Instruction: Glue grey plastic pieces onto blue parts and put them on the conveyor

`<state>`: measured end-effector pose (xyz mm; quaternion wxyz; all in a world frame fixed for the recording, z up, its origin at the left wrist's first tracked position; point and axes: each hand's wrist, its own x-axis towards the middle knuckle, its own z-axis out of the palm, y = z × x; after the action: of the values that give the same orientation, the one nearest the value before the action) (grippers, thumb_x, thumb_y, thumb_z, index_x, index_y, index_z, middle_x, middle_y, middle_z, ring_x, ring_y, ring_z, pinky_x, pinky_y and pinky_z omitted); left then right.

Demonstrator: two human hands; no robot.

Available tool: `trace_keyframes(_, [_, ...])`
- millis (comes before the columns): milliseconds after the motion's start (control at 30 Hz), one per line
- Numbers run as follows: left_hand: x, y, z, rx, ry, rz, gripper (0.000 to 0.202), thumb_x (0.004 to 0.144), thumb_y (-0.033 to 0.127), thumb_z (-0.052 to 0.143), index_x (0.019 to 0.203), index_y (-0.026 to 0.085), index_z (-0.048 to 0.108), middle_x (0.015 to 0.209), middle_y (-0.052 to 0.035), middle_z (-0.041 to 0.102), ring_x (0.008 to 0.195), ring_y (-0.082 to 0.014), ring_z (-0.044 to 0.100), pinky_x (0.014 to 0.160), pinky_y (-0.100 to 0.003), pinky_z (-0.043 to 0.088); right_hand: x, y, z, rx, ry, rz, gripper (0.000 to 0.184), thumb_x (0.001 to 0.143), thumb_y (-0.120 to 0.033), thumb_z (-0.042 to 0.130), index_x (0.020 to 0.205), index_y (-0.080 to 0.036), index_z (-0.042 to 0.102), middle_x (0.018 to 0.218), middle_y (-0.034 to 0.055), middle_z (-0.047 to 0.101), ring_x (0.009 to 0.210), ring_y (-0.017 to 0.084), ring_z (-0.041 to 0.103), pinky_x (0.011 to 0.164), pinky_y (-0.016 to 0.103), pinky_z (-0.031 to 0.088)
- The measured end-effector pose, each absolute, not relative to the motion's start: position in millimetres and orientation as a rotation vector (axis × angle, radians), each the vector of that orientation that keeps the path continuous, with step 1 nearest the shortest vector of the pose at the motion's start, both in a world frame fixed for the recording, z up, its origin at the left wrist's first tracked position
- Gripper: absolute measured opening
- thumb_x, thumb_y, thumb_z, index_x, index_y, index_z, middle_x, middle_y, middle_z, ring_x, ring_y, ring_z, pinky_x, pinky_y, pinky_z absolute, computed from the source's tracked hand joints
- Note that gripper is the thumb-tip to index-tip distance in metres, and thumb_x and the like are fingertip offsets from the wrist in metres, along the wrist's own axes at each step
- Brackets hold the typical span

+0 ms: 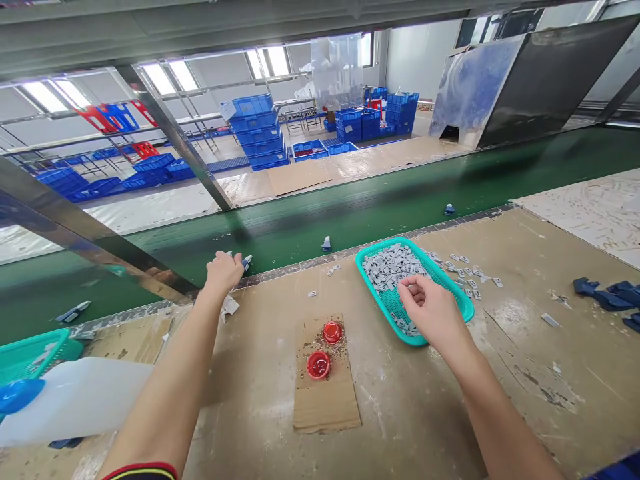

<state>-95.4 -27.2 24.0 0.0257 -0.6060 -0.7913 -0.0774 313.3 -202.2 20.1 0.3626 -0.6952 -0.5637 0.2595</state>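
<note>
At the near edge of the green conveyor belt (280, 233), my left hand (224, 272) is closed, fingers curled downward, around a small dark-blue-and-grey plastic piece (247, 263) that shows beside its thumb side. My right hand (429, 308) hovers over the teal basket (373, 293), thumb and fingers pinched together; whatever they hold, if anything, cannot be made out. Many small grey plastic parts (393, 265) fill the basket. Between my arms, a cardboard strip (327, 407) carries two small red cups, one nearer (319, 365) with liquid in it and one farther (333, 332).
Loose grey parts (470, 273) lie right of the basket. Dark blue pieces (607, 293) are at far right. A white jug (85, 393) and another teal basket (45, 353) stand at left. More pieces (327, 244) sit on the belt. A metal post (175, 133) crosses above it.
</note>
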Motion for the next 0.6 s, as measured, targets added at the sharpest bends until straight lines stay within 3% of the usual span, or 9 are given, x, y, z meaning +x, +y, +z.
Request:
trace_keyframes(100, [-100, -30, 21, -1.944, -2.396, -0.171, 0.048, 0.072, 0.036, 0.054, 0.104, 0.001, 0.046, 0.115, -0.0347, 0.053, 0.112, -0.046, 0.048, 0.088, -0.047, 0.037, 312, -206, 24, -1.675, -1.384, 0.788, 0.018, 0.085, -0.037, 0.05, 0.086, -0.02, 0.058, 0.074, 0.005, 0.066, 0.064, 0.02, 0.062, 0.055, 0.028, 0.046])
trace_keyframes(267, [-112, -35, 20, -1.949, -2.415, -0.179, 0.039, 0.072, 0.026, 0.054, 0.105, 0.007, 0.044, 0.102, -0.0243, 0.063, 0.094, -0.0375, 0.06, 0.072, -0.039, 0.044, 311, -208, 30, -1.645, -1.388, 0.821, 0.018, 0.084, -0.036, 0.053, 0.085, -0.02, 0.06, 0.074, 0.0056, 0.066, 0.065, 0.02, 0.063, 0.057, 0.029, 0.049])
trace_keyframes(433, [-122, -33, 19, -1.858, -2.447, -0.282, 0.046, 0.066, 0.025, 0.062, 0.105, 0.011, 0.042, 0.097, -0.0143, 0.067, 0.091, -0.034, 0.062, 0.072, -0.037, 0.047, 310, -210, 32, -1.605, -1.332, 0.864, 0.018, 0.082, -0.037, 0.055, 0.084, -0.019, 0.061, 0.075, 0.0058, 0.066, 0.067, 0.021, 0.064, 0.056, 0.029, 0.052])
trace_keyframes(600, [-132, -34, 19, -1.771, -2.495, -0.349, 0.049, 0.066, 0.025, 0.061, 0.107, 0.006, 0.042, 0.093, -0.0151, 0.067, 0.094, -0.0373, 0.061, 0.075, -0.042, 0.047, 308, -211, 34, -1.483, -1.185, 0.973, 0.021, 0.081, -0.039, 0.059, 0.083, -0.018, 0.061, 0.074, 0.0063, 0.067, 0.068, 0.021, 0.066, 0.059, 0.029, 0.055])
